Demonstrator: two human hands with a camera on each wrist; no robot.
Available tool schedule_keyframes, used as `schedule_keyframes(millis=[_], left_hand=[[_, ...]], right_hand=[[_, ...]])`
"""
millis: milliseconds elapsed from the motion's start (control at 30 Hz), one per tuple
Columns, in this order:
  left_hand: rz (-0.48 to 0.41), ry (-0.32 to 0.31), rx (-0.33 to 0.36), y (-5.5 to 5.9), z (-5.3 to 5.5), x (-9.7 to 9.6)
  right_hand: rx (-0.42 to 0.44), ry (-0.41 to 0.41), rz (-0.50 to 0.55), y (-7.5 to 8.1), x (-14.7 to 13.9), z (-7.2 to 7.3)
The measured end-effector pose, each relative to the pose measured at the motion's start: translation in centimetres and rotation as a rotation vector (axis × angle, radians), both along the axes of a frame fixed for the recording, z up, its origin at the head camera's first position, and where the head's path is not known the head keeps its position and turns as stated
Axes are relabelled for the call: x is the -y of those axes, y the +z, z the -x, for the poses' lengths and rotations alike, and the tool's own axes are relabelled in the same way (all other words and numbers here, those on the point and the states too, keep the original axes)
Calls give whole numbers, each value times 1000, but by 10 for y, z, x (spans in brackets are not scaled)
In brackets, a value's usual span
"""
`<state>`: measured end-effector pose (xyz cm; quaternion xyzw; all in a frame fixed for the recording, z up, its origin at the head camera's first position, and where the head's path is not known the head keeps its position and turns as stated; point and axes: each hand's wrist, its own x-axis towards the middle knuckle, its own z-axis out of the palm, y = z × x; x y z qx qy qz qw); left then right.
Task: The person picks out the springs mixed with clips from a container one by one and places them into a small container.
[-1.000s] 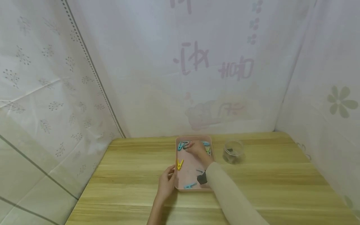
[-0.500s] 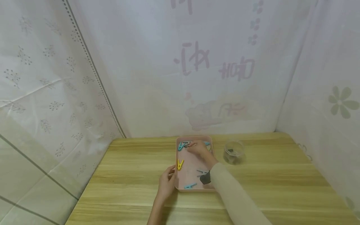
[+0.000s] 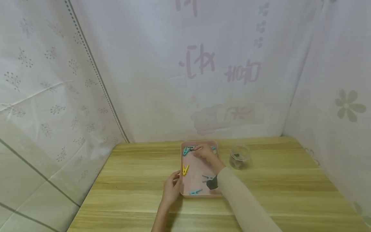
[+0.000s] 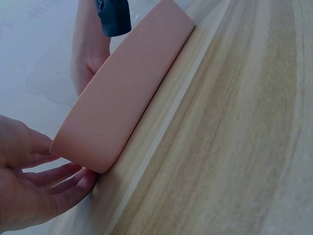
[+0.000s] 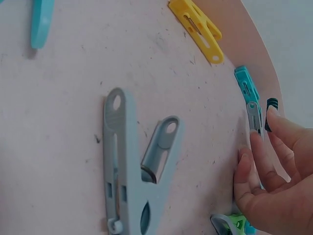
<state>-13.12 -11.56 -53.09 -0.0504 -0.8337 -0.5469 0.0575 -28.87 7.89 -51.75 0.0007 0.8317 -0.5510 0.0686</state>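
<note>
A pink tray [image 3: 197, 195] stands on the wooden table. My left hand [image 3: 172, 190] grips its left side near the front; the left wrist view shows the thumb at the rim and fingers at the lower edge. At the tray's far end, my right hand [image 3: 204, 152] pinches a small black ridged piece [image 5: 272, 104], its kind unclear. Close by those fingertips lie a teal clothespin [image 5: 246, 83] and a grey clothespin [image 5: 253, 115]. A yellow clothespin [image 3: 185, 169] lies along the left wall, a blue clothespin [image 3: 195, 191] at the front, and another grey clothespin [image 5: 117, 161] nearer the wrist.
To the tray's right stands a clear round tub [image 3: 240, 158] with dark pieces inside. A green clothespin [image 5: 237, 222] lies partly hidden by the right hand. A dark device [image 3: 212, 183] sits at the right wrist. Patterned curtains [image 3: 162, 96] enclose the table.
My right hand shifts slightly right and then stays at the tray's far end, with its forearm a little further right. The left hand keeps its place at the tray.
</note>
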Motion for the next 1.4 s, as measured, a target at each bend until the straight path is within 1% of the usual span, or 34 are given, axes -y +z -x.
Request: schedule_keyframes(millis=[267,467,700,900,1033,1267,1400], left_hand=[[3,0,0,-2,0,0],[6,1,10,-2,1,1],[-3,-7,19,-1,0,2],[-3,-2,15,-2,0,1],[-5,-8,16,-1,-1,1],[0,-3,17,0,-1,1],[-3,-2,22,1,-1,0]], right_hand=[[17,18,47,4,-2,-1],[36,19,24,9,-2,-1],[-18,34,-1,12,-4,1],[-64,66,-42,16,-8,-2],[-49,81,-68,21,-10,-5],[-3,73,-30,28,-14,-6],[-1,75,-21,32,-16,-9]])
